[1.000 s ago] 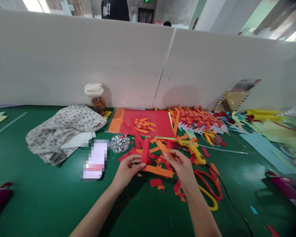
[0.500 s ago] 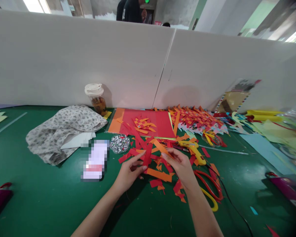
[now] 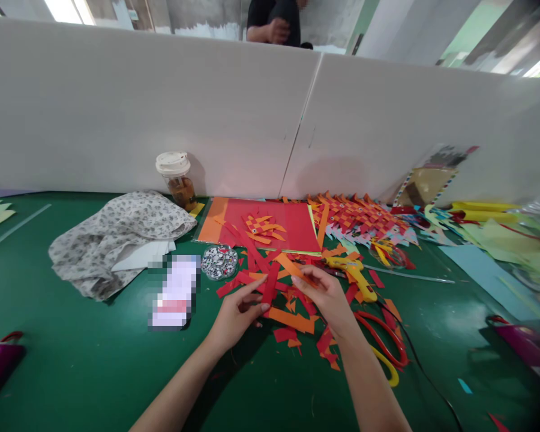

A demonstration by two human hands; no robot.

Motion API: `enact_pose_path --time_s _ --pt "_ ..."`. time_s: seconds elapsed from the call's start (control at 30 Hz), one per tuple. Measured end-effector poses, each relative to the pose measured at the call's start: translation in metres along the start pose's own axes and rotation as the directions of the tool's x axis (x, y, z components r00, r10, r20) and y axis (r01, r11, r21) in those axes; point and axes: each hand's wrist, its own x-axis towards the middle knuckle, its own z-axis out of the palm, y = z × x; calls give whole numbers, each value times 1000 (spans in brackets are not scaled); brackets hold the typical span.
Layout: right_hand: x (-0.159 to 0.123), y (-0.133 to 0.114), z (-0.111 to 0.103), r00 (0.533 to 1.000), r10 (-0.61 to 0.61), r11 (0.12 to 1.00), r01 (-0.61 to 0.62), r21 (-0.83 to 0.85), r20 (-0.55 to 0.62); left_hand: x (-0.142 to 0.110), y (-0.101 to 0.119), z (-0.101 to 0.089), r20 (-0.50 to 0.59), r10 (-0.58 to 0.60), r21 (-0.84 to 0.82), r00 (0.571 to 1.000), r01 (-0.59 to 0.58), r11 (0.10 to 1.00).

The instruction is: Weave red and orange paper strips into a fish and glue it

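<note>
My left hand (image 3: 238,309) pinches the near end of a red paper strip (image 3: 270,285) between thumb and fingers. An orange paper strip (image 3: 292,320) lies crosswise from the red one, reaching right from my left thumb. In my right hand (image 3: 323,295) another orange strip is gripped, its free end (image 3: 287,262) slanting up and left toward the red strip. Below and around both hands are red and orange paper scraps (image 3: 285,335). Just right of my right hand lie a yellow glue gun (image 3: 359,279) and red-and-yellow-handled scissors (image 3: 389,339).
Behind the scraps lies a red sheet pack (image 3: 292,222) bearing a woven paper fish (image 3: 263,228). Many woven fish (image 3: 360,216) are piled right of it. Leftward are googly eyes (image 3: 219,262), a phone (image 3: 175,294), patterned cloth (image 3: 117,240) and a lidded cup (image 3: 176,180). Beyond the partition stands a person (image 3: 274,24).
The red strip has tilted to the right, and the orange strip in my right hand has shifted slightly left. Behind the partition, the person has moved right.
</note>
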Motion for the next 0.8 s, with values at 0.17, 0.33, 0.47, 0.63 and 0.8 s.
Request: enact_pose_path --time_s 0.17,0.33,0.47,0.63,0.8 --pt "3 4 3 1000 9 1000 -8 -8 19 0 0 0 10 16 17 1000 -16 1000" --pt "4 5 2 998 0 999 3 -45 63 -1 3 2 14 11 15 1000 -11 1000" --pt "2 1 2 994 -10 997 18 -71 112 0 5 2 13 13 13 1000 -13 1000" --pt "-4 -2 1 978 -18 988 49 -144 207 1 -1 1 -13 23 -16 1000 -23 1000" --pt "-7 -3 0 960 15 971 53 -234 278 1 1 2 -56 24 -62 998 -28 998"
